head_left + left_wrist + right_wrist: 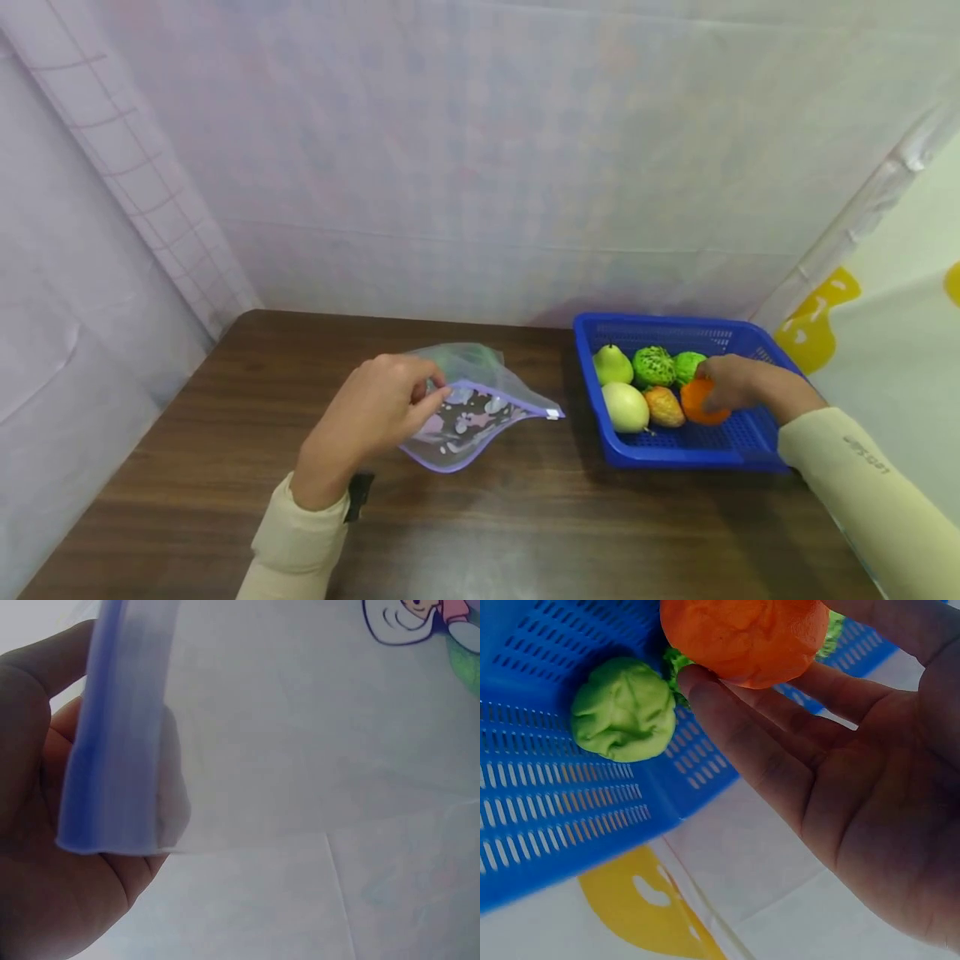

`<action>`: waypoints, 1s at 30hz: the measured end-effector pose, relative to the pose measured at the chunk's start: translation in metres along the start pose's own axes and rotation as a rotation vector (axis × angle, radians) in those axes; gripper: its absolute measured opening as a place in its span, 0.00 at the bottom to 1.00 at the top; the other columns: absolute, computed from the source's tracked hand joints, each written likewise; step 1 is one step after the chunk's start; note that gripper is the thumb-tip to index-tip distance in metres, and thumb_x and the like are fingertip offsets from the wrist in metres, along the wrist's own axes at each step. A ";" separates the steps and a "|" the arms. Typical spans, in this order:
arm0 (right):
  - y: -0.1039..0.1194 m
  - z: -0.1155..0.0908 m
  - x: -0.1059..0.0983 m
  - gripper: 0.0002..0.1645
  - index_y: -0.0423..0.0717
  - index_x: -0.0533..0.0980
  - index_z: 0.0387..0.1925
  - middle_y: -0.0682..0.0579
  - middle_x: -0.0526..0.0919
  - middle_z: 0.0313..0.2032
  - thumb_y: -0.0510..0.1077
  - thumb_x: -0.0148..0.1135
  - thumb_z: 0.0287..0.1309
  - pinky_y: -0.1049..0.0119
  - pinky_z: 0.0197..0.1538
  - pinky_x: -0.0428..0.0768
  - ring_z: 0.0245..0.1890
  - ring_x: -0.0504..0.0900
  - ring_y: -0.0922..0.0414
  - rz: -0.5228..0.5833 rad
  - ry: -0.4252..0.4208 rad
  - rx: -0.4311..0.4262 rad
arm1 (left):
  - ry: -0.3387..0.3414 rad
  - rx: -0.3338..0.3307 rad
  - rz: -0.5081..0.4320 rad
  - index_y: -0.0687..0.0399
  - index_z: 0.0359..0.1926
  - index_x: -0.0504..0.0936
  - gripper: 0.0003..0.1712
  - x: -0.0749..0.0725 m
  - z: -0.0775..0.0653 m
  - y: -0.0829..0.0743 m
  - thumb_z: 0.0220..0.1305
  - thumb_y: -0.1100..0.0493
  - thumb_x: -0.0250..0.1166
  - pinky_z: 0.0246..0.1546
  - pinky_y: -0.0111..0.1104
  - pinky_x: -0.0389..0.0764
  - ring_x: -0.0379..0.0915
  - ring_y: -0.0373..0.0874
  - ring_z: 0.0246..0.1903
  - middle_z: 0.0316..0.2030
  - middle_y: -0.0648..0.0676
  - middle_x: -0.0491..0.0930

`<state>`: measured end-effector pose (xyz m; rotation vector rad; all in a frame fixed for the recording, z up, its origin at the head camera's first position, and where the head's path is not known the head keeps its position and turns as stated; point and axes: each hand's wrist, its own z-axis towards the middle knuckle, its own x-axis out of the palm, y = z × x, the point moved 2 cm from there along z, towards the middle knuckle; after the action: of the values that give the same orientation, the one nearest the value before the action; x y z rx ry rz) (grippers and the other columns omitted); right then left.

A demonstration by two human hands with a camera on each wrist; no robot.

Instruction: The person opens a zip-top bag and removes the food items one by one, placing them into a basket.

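My left hand pinches the purple-edged mouth of a clear slider zip bag with printed patterns. The bag's mouth gapes, with its white slider at the right end. In the left wrist view the bag's blue-purple zip strip lies across the fingers. Something green shows through the plastic, its kind unclear. Over the blue basket, my right hand holds an orange round fruit between thumb and fingers. The right wrist view shows the fingers under the fruit.
Inside the basket lie a green pear, a pale yellow round fruit, a wrinkled orange-yellow fruit, a bumpy dark-green fruit and a light-green one. White sheeting stands behind the brown table.
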<state>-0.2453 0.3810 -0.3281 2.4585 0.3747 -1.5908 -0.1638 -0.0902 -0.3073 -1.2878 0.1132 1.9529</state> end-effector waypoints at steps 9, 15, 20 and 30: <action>-0.011 -0.001 0.014 0.34 0.21 0.74 0.53 0.24 0.78 0.49 0.41 0.67 0.46 0.35 0.50 0.77 0.44 0.77 0.36 0.038 0.028 0.050 | -0.006 0.026 -0.001 0.52 0.29 0.88 0.03 0.005 0.001 0.000 0.55 0.58 0.71 0.12 0.27 0.59 0.58 0.33 0.13 0.12 0.43 0.68; -0.013 0.003 0.012 0.32 0.24 0.75 0.52 0.30 0.81 0.45 0.41 0.68 0.47 0.40 0.46 0.78 0.40 0.77 0.41 0.042 0.039 0.061 | -0.010 0.022 0.003 0.52 0.29 0.89 0.03 0.004 0.002 0.000 0.55 0.58 0.71 0.12 0.28 0.60 0.58 0.34 0.13 0.12 0.43 0.68; -0.012 0.004 0.011 0.30 0.25 0.75 0.50 0.36 0.81 0.40 0.39 0.68 0.46 0.47 0.40 0.79 0.35 0.75 0.45 0.064 0.061 0.077 | -0.007 0.026 0.002 0.53 0.29 0.88 0.04 0.004 0.004 0.000 0.55 0.58 0.71 0.12 0.28 0.61 0.59 0.34 0.13 0.12 0.44 0.69; -0.009 0.006 0.014 0.21 0.32 0.78 0.42 0.45 0.77 0.30 0.36 0.68 0.43 0.58 0.31 0.75 0.28 0.73 0.51 0.047 0.089 0.078 | 0.004 0.015 -0.007 0.53 0.30 0.88 0.04 0.005 0.004 -0.001 0.57 0.58 0.70 0.12 0.27 0.56 0.55 0.32 0.13 0.12 0.43 0.65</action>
<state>-0.2476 0.3892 -0.3435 2.5832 0.2711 -1.5090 -0.1670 -0.0850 -0.3088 -1.2813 0.1255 1.9402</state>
